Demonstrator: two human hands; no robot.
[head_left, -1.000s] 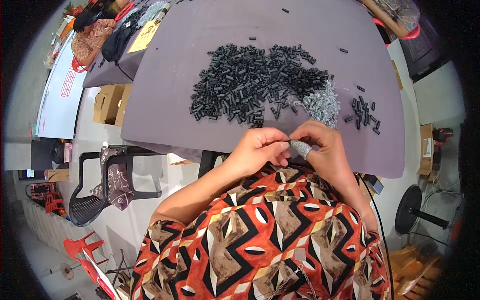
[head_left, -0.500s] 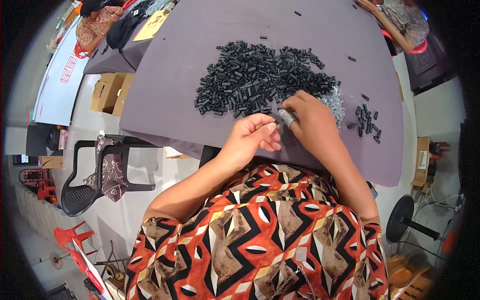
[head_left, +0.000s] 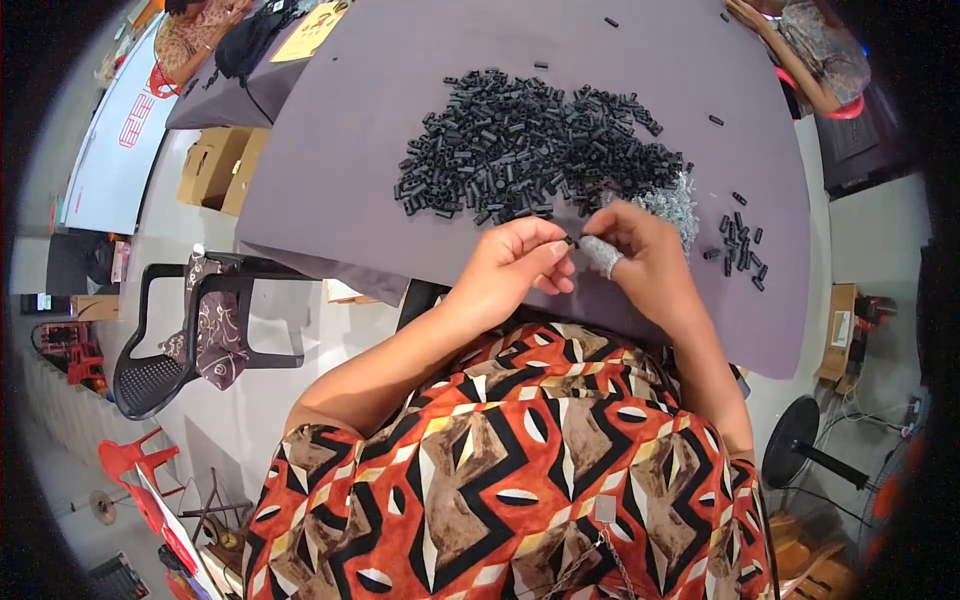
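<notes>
My left hand [head_left: 518,262] is closed in a pinch just before the near edge of a big pile of short black plastic tubes [head_left: 490,140]. Between its thumb and forefinger sits a small black tube [head_left: 569,241], mostly covered by the fingertips. Close beside it, my right hand [head_left: 650,255] has its fingers curled in, with the thumb wrapped in silvery-grey tape [head_left: 601,254] pointing at the tube. Anything in the right fingertips is too small to make out. Small clear, shiny pieces [head_left: 676,212] lie heaped behind the right hand, against the black pile.
Several loose black tubes [head_left: 742,246] lie apart on the right of the grey-covered table [head_left: 340,150]. A black chair [head_left: 150,380] and an open cardboard box [head_left: 212,165] stand left. Other people sit at the far left and far right [head_left: 815,55].
My right fingers have drawn back from the pile's edge and curled in beside the thumb, close to the left fingertips. My left hand keeps its pinch. The whole view has shifted slightly.
</notes>
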